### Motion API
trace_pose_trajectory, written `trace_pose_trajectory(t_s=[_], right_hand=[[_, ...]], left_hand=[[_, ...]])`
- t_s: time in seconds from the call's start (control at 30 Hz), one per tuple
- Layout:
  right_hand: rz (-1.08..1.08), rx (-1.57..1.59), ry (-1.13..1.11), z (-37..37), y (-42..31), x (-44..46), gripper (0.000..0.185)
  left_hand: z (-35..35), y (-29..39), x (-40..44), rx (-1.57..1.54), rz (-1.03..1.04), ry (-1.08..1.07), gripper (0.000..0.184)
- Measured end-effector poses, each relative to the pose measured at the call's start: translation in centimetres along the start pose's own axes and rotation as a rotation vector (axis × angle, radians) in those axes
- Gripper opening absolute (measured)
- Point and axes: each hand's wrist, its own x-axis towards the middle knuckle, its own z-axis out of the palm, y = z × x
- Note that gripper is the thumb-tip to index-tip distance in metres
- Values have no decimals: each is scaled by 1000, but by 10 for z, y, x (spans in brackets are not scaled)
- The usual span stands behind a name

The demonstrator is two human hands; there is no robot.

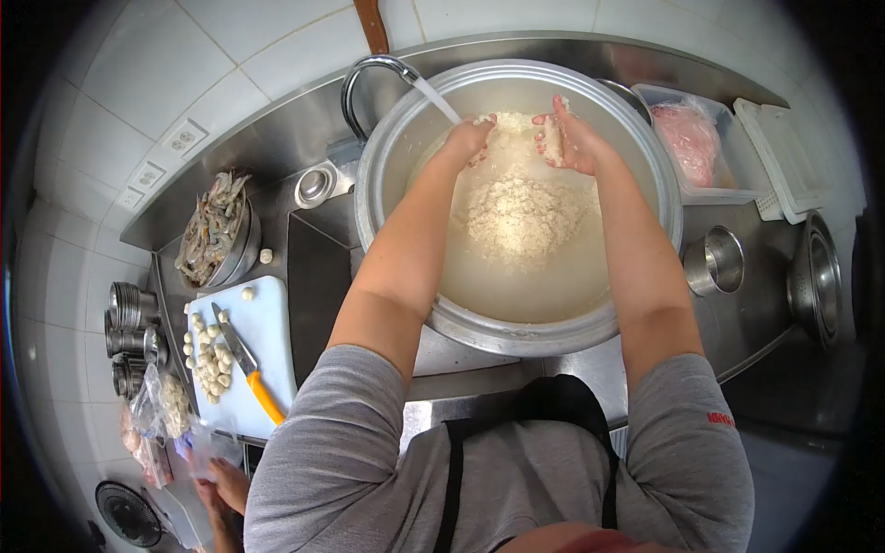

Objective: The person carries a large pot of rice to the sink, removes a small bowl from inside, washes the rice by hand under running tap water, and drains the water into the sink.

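Observation:
A large round metal pot holds cloudy water with a pale mound of rice in it. Over the far left part of the pot, my left hand has its fingers apart and slightly bent, with grains clinging to them. Water from a curved faucet runs down beside this hand. Across from it, my right hand is cupped, thumb up, with a clump of wet rice against its palm and fingers. Both hands are above the mound and apart from each other.
Left of the pot are a bowl of shrimp and a white cutting board with a yellow-handled knife and small white pieces. A plastic tub with bagged pink meat, a metal cup and colander stand right. Another person's hands show lower left.

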Motion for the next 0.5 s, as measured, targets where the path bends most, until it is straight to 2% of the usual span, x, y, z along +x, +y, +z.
trace_pose_trajectory(t_s=[0.03,0.17,0.23,0.27,0.33,0.37,0.43,0.5], right_hand=[[0,0,0,-1,1,2,55],[-30,81,-87,-7,7,11,51],[-45,91,-104,-7,9,13,49],[-56,105,-116,-7,9,14,47],[-69,117,-127,-4,7,12,45],[-51,119,-123,-3,5,8,38],[-35,121,-118,-5,7,12,32],[-137,-68,-43,-6,13,16,28]], left_hand=[[0,-3,5,-63,-12,-56,65],[9,-2,2,-124,-92,-21,61],[6,-5,8,-251,-165,-186,60],[5,-7,11,-251,-166,-187,60],[5,-18,28,-315,-161,-292,54],[7,-23,34,-314,-160,-291,54],[7,-24,34,-237,-89,-254,39],[7,-20,26,-238,-90,-252,36]])
